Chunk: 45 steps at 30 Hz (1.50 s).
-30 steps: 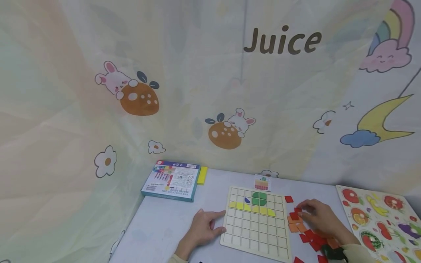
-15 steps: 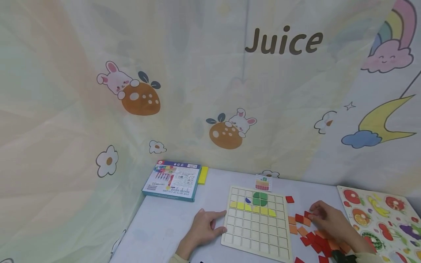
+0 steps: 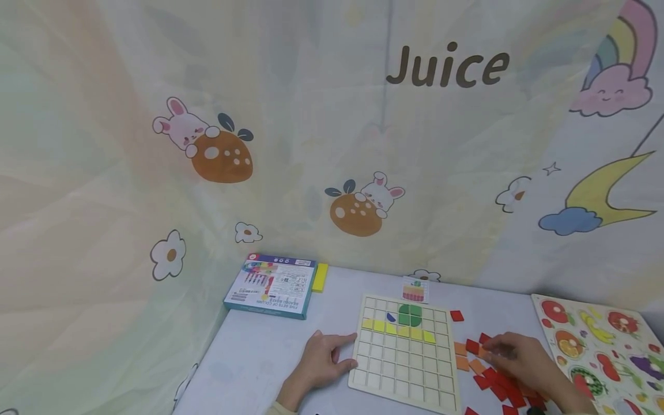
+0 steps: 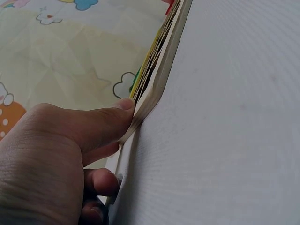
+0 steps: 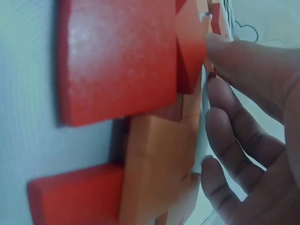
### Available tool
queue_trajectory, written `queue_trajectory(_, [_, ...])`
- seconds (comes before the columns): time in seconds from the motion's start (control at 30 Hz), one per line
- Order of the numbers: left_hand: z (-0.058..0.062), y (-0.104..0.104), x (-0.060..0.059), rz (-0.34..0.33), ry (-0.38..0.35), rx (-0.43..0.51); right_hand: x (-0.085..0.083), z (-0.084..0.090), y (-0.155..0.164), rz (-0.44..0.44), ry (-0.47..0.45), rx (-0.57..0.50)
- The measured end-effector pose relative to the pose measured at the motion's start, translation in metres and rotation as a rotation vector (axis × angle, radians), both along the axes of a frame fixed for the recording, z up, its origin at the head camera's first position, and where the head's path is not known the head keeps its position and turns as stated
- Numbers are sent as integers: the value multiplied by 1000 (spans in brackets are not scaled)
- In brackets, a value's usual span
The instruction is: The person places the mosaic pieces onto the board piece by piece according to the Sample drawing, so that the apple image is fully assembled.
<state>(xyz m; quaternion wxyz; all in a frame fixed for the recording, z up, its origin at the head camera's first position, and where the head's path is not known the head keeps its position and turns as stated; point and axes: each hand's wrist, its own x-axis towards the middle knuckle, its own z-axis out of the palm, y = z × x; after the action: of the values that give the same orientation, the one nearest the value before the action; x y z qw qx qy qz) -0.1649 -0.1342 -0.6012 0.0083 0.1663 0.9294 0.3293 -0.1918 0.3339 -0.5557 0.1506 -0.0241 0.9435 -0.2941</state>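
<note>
A pale wooden grid board lies on the table with several green, yellow and blue pieces set in its upper cells. At its left edge, my left hand presses with index finger and thumb extended; the left wrist view shows a fingertip against the board's side. To the right of the board, my right hand bends over loose tiles and pinches an orange tile between thumb and index finger. Close by lie a red tile and a pile of red tiles, partly hidden by this hand.
A picture card stands behind the board. A boxed set lies at the back left beside a yellow piece. A fruit puzzle board occupies the right side. One red tile lies apart.
My right hand first moved right, taking a red tile off toward the right, then let it go and came down on the orange tile. The left hand has stayed at the board's edge.
</note>
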Motion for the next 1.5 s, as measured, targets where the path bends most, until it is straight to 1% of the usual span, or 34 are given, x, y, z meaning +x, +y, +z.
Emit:
queue_trajectory(0.17, [0, 0, 0, 8, -11, -8, 2, 2, 0, 9, -2, -11])
queue_trajectory(0.33, [1, 1, -1, 15, -29, -6, 1, 2, -3, 8, 7, 12])
queue_trajectory(0.63, [-3, 1, -2, 12, -27, -16, -4, 1, -5, 29, -85, 106])
queue_trajectory(0.73, [-3, 1, -2, 15, -27, -15, -3, 2, -2, 21, -95, 115])
queue_trajectory(0.83, [-1, 1, -2, 16, -29, -14, -3, 6, 0, 6, -110, 95])
queue_trajectory(0.93, [0, 2, -1, 16, -35, -13, -1, 10, -1, 0, -86, 81])
queue_trajectory(1.1, [0, 1, 0, 19, -41, -8, 2, 22, -10, 16, 7, 72])
queue_trajectory(1.17, [1, 0, 0, 18, -40, -5, 4, 26, -17, 11, 26, 61])
queue_trajectory(1.27, [1, 0, 0, 17, -38, -6, 5, 32, -27, -5, 30, 31])
queue_trajectory(1.33, [1, 1, 0, 16, -40, -5, 6, 33, -32, -3, 41, 12])
queue_trajectory(1.5, [1, 2, -1, 16, -36, -6, 9, 32, -45, 49, 116, -19])
